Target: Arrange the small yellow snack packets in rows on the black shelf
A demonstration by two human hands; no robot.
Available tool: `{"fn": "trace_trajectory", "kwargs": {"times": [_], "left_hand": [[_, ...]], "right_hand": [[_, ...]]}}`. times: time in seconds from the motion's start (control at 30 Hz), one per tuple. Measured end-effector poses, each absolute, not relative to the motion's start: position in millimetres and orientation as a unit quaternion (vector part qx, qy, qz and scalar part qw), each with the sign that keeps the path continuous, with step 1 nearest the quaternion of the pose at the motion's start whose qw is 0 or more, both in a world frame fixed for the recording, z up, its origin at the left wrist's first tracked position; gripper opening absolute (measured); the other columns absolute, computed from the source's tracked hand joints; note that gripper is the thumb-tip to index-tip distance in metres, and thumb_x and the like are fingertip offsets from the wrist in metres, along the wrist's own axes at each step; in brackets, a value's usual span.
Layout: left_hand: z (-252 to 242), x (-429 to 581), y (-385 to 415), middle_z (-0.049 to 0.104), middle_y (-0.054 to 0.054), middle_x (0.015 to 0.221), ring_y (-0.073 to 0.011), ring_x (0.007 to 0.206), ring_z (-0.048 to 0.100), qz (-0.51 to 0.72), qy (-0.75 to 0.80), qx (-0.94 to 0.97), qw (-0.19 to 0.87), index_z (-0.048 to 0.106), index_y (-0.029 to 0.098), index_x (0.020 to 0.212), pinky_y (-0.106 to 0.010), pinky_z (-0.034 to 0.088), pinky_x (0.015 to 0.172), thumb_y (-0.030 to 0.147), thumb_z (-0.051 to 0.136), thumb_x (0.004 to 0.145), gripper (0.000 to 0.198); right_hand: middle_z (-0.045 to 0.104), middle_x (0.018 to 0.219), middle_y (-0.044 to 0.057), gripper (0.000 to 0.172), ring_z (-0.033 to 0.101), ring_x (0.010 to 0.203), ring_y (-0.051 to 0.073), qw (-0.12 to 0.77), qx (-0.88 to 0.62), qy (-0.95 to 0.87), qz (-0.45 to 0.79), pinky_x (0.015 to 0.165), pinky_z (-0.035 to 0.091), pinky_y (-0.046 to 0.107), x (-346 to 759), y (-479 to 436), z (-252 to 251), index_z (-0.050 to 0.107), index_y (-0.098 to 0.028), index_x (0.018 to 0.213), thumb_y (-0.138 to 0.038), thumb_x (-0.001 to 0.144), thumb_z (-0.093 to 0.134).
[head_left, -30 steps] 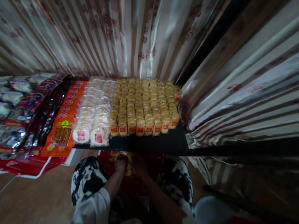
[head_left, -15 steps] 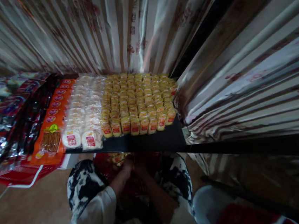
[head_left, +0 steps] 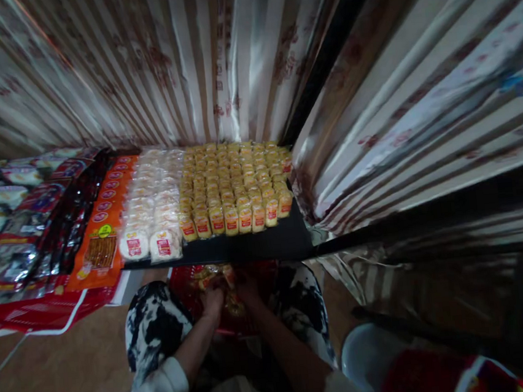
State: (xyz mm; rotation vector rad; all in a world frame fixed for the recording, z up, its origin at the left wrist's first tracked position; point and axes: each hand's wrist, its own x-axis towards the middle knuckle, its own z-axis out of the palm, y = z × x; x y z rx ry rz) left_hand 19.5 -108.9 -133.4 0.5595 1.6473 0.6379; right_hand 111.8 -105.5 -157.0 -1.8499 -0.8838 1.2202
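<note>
Both my hands are down in a red basket (head_left: pixel 182 293) between my knees, below the shelf edge. My left hand (head_left: pixel 213 300) touches small yellow wrapped snack packets (head_left: pixel 207 279) there; its fingertips are lost among them. My right hand (head_left: pixel 247 290) is in deep shade beside a yellow packet (head_left: pixel 229 276) standing between the hands; whether it grips that packet is unclear. Above, tight rows of yellow wrapped packets (head_left: pixel 233 192) cover part of the black shelf (head_left: pixel 252 246). Left of them lie two rows of round white packets (head_left: pixel 147 213).
Orange snack bags (head_left: pixel 103 236) and dark shiny bags (head_left: pixel 55 222) lie further left on the shelf. Below them is a red basket with a white handle (head_left: pixel 76 309). Striped curtains (head_left: pixel 184 62) hang behind and right. A pale bucket (head_left: pixel 369 355) stands at lower right.
The view has shifted slightly, and more of the basket shows. My hands have moved apart; the left one is further left, and packets now show between them.
</note>
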Motion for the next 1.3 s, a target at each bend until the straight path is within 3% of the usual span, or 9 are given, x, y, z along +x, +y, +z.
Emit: {"fn": "trace_trajectory", "kwargs": {"times": [0.23, 0.5, 0.6, 0.8, 0.9, 1.13, 1.3], "left_hand": [[-86, 1, -112, 0.051, 0.007, 0.055, -0.0076, 0.046, 0.050, 0.335, 0.653, 0.246, 0.634, 0.048, 0.019, 0.109, -0.018, 0.037, 0.046, 0.044, 0.064, 0.064, 0.053], [-34, -8, -113, 0.048, 0.007, 0.047, -0.0057, 0.039, 0.042, 0.295, 0.616, 0.367, 0.632, 0.055, 0.016, 0.078, -0.017, 0.030, 0.039, 0.056, 0.066, 0.055, 0.047], [-15, -7, -109, 0.053, 0.006, 0.050, -0.0075, 0.042, 0.046, 0.286, 0.603, 0.399, 0.629, 0.056, 0.016, 0.080, -0.017, 0.033, 0.041, 0.057, 0.066, 0.053, 0.050], [29, 7, -87, 0.059, 0.002, 0.060, -0.0102, 0.052, 0.054, 0.289, 0.543, 0.468, 0.634, 0.055, 0.016, 0.082, -0.018, 0.037, 0.044, 0.054, 0.064, 0.059, 0.046], [43, 19, -67, 0.058, 0.003, 0.055, -0.0089, 0.045, 0.050, 0.269, 0.522, 0.514, 0.625, 0.053, 0.016, 0.079, -0.019, 0.036, 0.042, 0.051, 0.063, 0.061, 0.041], [67, 66, -6, 0.057, 0.004, 0.055, -0.0112, 0.050, 0.054, 0.289, 0.487, 0.591, 0.574, 0.054, 0.017, 0.086, -0.021, 0.043, 0.048, 0.039, 0.063, 0.065, 0.032], [88, 113, 40, 0.063, 0.000, 0.070, -0.0113, 0.062, 0.058, 0.320, 0.468, 0.654, 0.501, 0.059, 0.015, 0.096, -0.020, 0.046, 0.058, 0.026, 0.061, 0.070, 0.029]], "right_hand": [[0.071, 0.089, 0.008, 0.029, 0.065, 0.084, 0.023, 0.454, -0.635, -0.317, 0.539, 0.079, 0.049, 0.038, 115, -125, -115, 0.068, -0.016, 0.086, -0.032, 0.061, 0.064], [0.070, 0.091, 0.005, 0.027, 0.064, 0.088, 0.022, 0.485, -0.577, -0.379, 0.537, 0.087, 0.046, 0.039, 125, -135, -72, 0.067, -0.019, 0.087, -0.018, 0.062, 0.057], [0.069, 0.093, 0.005, 0.027, 0.063, 0.090, 0.021, 0.505, -0.560, -0.416, 0.509, 0.087, 0.046, 0.038, 130, -135, -59, 0.066, -0.020, 0.088, -0.017, 0.065, 0.054], [0.067, 0.093, 0.005, 0.026, 0.062, 0.087, 0.018, 0.534, -0.550, -0.462, 0.446, 0.081, 0.050, 0.033, 146, -125, -32, 0.066, -0.021, 0.095, -0.023, 0.072, 0.054], [0.065, 0.095, 0.005, 0.026, 0.061, 0.088, 0.017, 0.555, -0.548, -0.468, 0.415, 0.078, 0.050, 0.030, 156, -115, -19, 0.065, -0.022, 0.099, -0.026, 0.075, 0.053], [0.059, 0.106, 0.008, 0.031, 0.056, 0.100, 0.018, 0.597, -0.581, -0.486, 0.264, 0.091, 0.044, 0.032, 186, -73, 17, 0.059, -0.020, 0.108, -0.023, 0.080, 0.046], [0.054, 0.121, 0.010, 0.040, 0.044, 0.117, 0.022, 0.592, -0.644, -0.474, 0.101, 0.102, 0.033, 0.041, 210, -38, 35, 0.051, -0.017, 0.120, -0.024, 0.081, 0.042]]}}
